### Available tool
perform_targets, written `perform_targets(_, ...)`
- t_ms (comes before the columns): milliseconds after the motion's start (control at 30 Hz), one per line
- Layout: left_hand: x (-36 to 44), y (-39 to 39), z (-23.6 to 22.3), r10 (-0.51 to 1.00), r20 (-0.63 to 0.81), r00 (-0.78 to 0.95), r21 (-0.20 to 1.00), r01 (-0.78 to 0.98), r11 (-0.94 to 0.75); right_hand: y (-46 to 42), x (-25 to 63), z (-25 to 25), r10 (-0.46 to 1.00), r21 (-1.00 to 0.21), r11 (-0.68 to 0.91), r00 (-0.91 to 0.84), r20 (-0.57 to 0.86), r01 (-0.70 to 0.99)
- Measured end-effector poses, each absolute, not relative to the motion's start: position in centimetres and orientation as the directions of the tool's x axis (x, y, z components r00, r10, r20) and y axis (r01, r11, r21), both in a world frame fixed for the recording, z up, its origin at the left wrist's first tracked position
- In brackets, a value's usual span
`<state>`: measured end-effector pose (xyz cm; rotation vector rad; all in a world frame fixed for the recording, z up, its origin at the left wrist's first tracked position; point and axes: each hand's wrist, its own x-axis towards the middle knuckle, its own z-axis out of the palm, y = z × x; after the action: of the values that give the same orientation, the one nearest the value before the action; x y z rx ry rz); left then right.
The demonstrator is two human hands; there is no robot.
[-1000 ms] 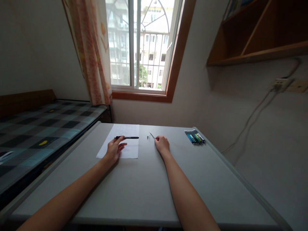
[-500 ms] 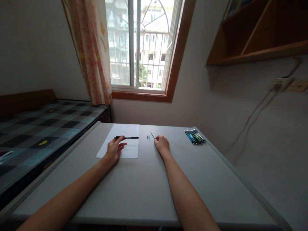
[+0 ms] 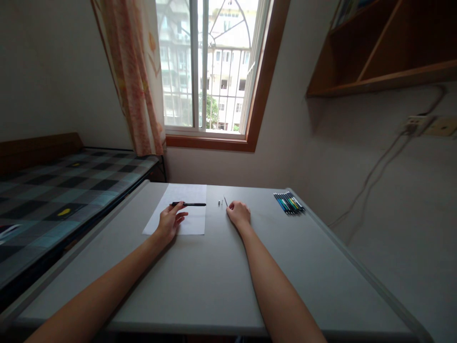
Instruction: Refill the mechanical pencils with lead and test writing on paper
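Pen (image 3: 194, 204) pinched between thumb and fingers of the left hand (image 3: 169, 224), lying level over the paper (image 3: 191, 226). Right hand (image 3: 239, 213) closed on a thin rod (image 3: 225, 201), likely a refill, tip pointing away. Just beside the rod, two small parts (image 3: 219, 203) loose on the tabletop (image 3: 200, 281). Progress, as judged: disassembled; rod and small parts separate, none joined. Farther right, row of pens (image 3: 289, 203), side by side, untouched.

This looks like a bedroom: a bed (image 3: 67, 188) stands at left. A curtain (image 3: 134, 85) hangs by the far window (image 3: 195, 71), a shelf (image 3: 378, 78) at right.
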<state>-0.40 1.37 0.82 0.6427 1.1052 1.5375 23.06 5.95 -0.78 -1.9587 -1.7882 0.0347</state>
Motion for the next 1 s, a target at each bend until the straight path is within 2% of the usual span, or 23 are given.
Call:
perform_targets(300, -0.3, 1.3, 0.8, 0.954, -0.143, -0.264, 0.897, -0.442, 0.012, 6.0, 23.0, -0.9, 0.94, -0.394, -0.006, 0.14, 0.312, 0.919)
perform_targets(367, -0.3, 1.3, 0.8, 0.956, -0.139, -0.26, 0.897, -0.442, 0.01, 6.0, 23.0, -0.8, 0.924, -0.422, 0.008, 0.155, 0.351, 0.906)
perform_targets(467, -0.3, 1.3, 0.7, 0.958, -0.138, -0.25, 0.899, -0.439, 0.015, 5.9, 22.7, -0.3, 0.863, -0.447, 0.104, 0.142, 0.484, 0.889)
perform_targets(600, -0.4, 1.4, 0.6, 0.958, -0.144, -0.247, 0.9, -0.436, 0.023, 5.2, 21.7, 1.0, 0.742, -0.38, 0.361, -0.015, 0.67, 0.852)
perform_targets(767, -0.5, 1.4, 0.6, 0.959, -0.142, -0.245, 0.899, -0.438, 0.021, 3.8, 19.5, 2.0, 0.645, -0.261, 0.622, -0.295, 0.705, 0.738)
perform_targets(867, -0.5, 1.4, 0.7, 0.962, -0.13, -0.24, 0.898, -0.439, 0.011, 3.4, 18.5, 1.9, 0.617, -0.223, 0.688, -0.396, 0.68, 0.69)
perform_targets(1000, -0.5, 1.4, 0.8, 0.959, -0.115, -0.259, 0.902, -0.431, -0.008, 3.3, 17.9, 1.9, 0.628, -0.22, 0.692, -0.424, 0.652, 0.687)
